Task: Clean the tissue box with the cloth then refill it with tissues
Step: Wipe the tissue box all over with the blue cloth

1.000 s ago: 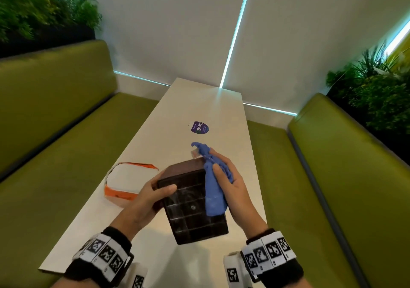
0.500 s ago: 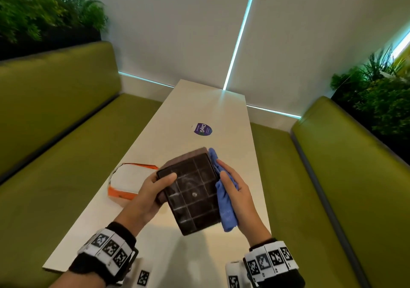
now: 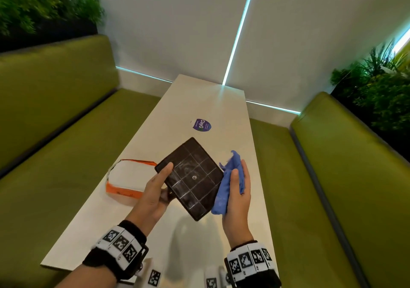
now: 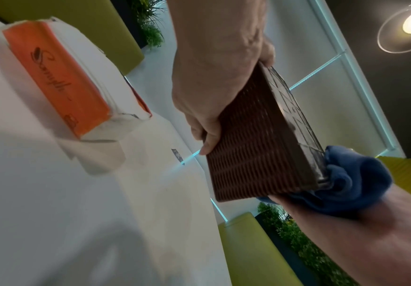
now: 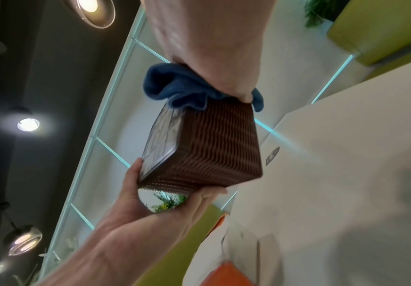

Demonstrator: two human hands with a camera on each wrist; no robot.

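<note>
A dark brown woven tissue box (image 3: 190, 178) is held up above the white table (image 3: 199, 101), its gridded flat face turned toward me. My left hand (image 3: 155, 190) grips its left edge, thumb on the face and fingers underneath (image 5: 207, 193). My right hand (image 3: 238, 190) holds a bunched blue cloth (image 3: 226, 183) against the box's right side; the cloth (image 4: 341, 180) is pressed to the woven wall (image 5: 214, 143). An orange and white tissue pack (image 3: 128, 178) lies on the table to the left, behind my left hand.
A round purple sticker (image 3: 201, 125) sits on the table beyond the box. Green upholstered benches (image 3: 55, 154) run along both sides of the table, with plants (image 3: 377, 83) behind them. A white wall closes the far end.
The box has been tipped and turned so its gridded face points up at me. The cloth slid from that face down to the box's right side.
</note>
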